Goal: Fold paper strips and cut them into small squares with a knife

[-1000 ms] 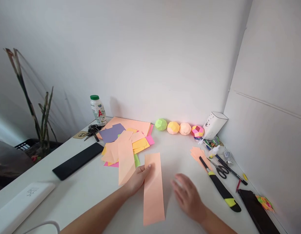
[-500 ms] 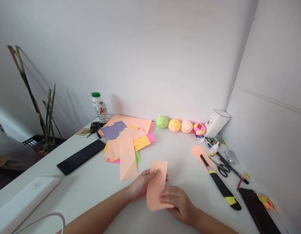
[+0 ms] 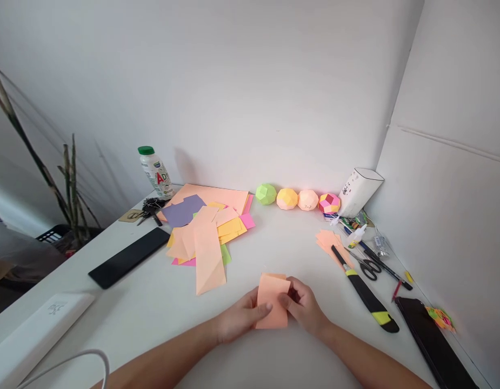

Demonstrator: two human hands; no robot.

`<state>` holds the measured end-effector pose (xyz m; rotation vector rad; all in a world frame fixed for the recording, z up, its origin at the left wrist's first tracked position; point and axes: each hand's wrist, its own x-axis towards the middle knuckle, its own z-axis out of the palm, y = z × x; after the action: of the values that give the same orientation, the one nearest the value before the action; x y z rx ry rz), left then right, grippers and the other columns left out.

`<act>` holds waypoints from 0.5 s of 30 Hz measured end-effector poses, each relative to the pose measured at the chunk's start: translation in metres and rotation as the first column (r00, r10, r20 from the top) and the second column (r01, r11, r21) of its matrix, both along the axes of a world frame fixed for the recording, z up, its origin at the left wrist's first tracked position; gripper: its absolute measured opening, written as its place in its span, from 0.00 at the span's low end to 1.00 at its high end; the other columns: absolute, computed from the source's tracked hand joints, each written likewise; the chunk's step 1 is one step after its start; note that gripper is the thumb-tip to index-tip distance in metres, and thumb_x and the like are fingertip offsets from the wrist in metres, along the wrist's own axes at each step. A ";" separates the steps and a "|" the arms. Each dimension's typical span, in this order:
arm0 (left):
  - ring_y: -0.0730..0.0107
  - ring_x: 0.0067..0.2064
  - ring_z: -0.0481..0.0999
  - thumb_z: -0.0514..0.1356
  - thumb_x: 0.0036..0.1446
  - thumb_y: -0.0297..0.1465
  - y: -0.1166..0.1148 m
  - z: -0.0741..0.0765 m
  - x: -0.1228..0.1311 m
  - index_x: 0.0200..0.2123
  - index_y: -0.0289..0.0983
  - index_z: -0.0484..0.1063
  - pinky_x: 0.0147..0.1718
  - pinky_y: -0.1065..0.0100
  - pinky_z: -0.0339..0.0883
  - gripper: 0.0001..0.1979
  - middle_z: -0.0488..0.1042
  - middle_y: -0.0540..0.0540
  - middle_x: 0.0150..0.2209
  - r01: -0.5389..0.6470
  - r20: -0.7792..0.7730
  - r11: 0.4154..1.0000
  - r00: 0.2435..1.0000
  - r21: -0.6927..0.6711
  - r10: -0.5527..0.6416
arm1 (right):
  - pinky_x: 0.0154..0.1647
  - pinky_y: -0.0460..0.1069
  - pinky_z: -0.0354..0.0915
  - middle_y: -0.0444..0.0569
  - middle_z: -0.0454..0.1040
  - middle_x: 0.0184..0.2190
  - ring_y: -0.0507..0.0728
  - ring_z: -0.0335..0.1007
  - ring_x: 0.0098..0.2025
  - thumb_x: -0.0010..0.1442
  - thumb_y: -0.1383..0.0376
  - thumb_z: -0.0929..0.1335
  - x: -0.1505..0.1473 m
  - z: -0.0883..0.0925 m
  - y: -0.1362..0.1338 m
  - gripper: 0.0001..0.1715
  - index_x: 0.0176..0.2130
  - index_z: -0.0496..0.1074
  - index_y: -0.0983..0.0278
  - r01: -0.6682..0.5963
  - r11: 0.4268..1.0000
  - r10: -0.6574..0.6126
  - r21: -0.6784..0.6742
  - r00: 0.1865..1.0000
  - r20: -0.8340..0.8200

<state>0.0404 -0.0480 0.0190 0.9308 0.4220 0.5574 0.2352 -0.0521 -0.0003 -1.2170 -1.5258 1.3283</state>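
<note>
A strip of peach paper [image 3: 273, 305] is bent over on itself between my hands, its near edge at the bottom and its two ends almost meeting at the top. My left hand [image 3: 239, 319] grips the left side, thumb lying across the front and fingers behind. On the right, my right hand [image 3: 304, 305] pinches the paper near its upper right corner. Beyond them lies a loose pile of coloured paper, with a long peach strip [image 3: 209, 251] on top.
Along the wall sit a green paper ball [image 3: 266, 194], a yellow one [image 3: 287, 199], a peach one [image 3: 307, 200] and a multicoloured one [image 3: 330, 203]. A utility knife [image 3: 369, 300], scissors [image 3: 369, 267] and a phone [image 3: 432, 340] lie right. A bottle [image 3: 156, 174] stands back left.
The peach strip has gone from hanging long to doubled over. My right hand has moved up from its lower end to the upper right corner. The view has shifted slightly.
</note>
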 end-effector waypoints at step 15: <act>0.56 0.35 0.73 0.54 0.60 0.32 -0.048 0.003 0.018 0.56 0.31 0.62 0.30 0.60 0.67 0.22 0.72 0.39 0.38 0.620 -0.597 0.362 0.222 0.696 0.771 | 0.31 0.48 0.64 0.43 0.70 0.29 0.53 0.66 0.31 0.54 0.69 0.65 0.010 0.006 0.008 0.20 0.48 0.69 0.61 -0.161 0.987 0.159 -0.018 0.941 0.300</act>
<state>0.0584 -0.0963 0.0219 2.5844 1.5354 0.1217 0.2451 -0.0441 0.0058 -1.3624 -1.8772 1.2809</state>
